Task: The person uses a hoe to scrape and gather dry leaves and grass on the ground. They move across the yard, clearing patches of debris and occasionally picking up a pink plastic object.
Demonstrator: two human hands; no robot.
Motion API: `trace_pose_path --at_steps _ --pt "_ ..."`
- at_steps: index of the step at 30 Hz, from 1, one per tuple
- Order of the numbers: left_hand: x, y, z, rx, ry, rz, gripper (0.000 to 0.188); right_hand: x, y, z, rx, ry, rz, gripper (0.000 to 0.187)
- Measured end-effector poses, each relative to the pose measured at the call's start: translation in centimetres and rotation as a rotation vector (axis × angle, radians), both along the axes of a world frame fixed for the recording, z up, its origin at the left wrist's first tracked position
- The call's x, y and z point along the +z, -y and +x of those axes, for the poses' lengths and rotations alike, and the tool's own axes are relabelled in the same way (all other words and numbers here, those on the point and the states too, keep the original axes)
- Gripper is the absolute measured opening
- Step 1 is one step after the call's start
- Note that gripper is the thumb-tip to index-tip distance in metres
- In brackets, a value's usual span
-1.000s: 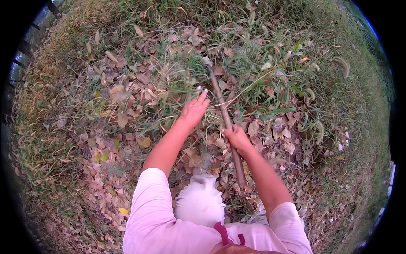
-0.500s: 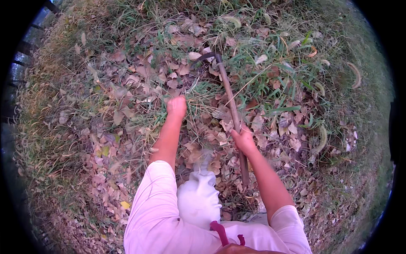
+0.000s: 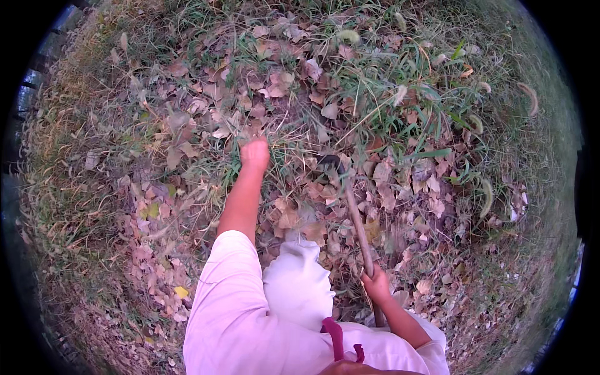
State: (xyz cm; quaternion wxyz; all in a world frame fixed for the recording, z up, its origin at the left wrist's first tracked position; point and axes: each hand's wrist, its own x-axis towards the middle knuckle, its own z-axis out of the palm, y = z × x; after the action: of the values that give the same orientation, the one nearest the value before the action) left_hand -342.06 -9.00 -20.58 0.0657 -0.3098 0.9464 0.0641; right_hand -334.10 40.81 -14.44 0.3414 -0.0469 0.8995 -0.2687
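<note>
Left hand: There's your left hand, curled into a fist, back uppermost, and it looks closed round some stems; how many it has is hidden inside.
Grass: You have thin green and straw-coloured grass stems fanning out at the right side of that fist, low over the ground.
Right hand: And here's your right hand, nearer your body, fingers wrapped snugly about the tool's shaft, thumb side toward the blade.
Sickle: You've got a sickle with a long brown wooden handle slanting up and to the left from your grip, its butt poking out below, near your shirt.
Blade: The dark curved metal blade sits at the far end, pointing left, just right of the stems and apart from your fist; it's blurred, so contact with the grass you can't tell.
Ground: Dry brown fallen leaves lie all about your hands, with a thicker green grass patch beyond the blade to the right.
Clothing: You're in a pale pinkish-white short-sleeved shirt, a dark red cloth ribbon hanging at the front.
</note>
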Motion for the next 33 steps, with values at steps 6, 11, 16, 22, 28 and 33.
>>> trace_pose_path --at_steps 6,11,16,22,28,33 --pt "-1.8 -2.0 2.0 0.011 0.028 -0.055 0.015 2.1 8.6 -6.3 -0.289 0.195 -0.245 0.02" --pt "-0.3 -1.9 0.9 -0.06 0.164 -0.036 0.017 1.7 16.6 -12.6 -0.045 0.094 -0.237 0.024" --pt "1.9 -0.2 -0.1 -0.036 0.143 -0.03 0.015 -3.5 13.9 -11.9 0.196 -0.109 -0.045 0.038" --pt "1.0 2.0 5.8 -0.128 0.177 0.023 0.014 -3.8 -5.4 -3.3 0.243 -0.029 0.195 0.032" --pt "-0.5 -2.4 6.1 -0.046 -0.02 0.079 0.014 -2.6 -1.4 -5.5 0.107 -0.083 0.078 0.027" --pt "-0.6 -2.5 6.9 -0.068 0.052 0.065 0.014 -2.2 8.0 -9.3 -0.075 -0.09 -0.295 0.028"
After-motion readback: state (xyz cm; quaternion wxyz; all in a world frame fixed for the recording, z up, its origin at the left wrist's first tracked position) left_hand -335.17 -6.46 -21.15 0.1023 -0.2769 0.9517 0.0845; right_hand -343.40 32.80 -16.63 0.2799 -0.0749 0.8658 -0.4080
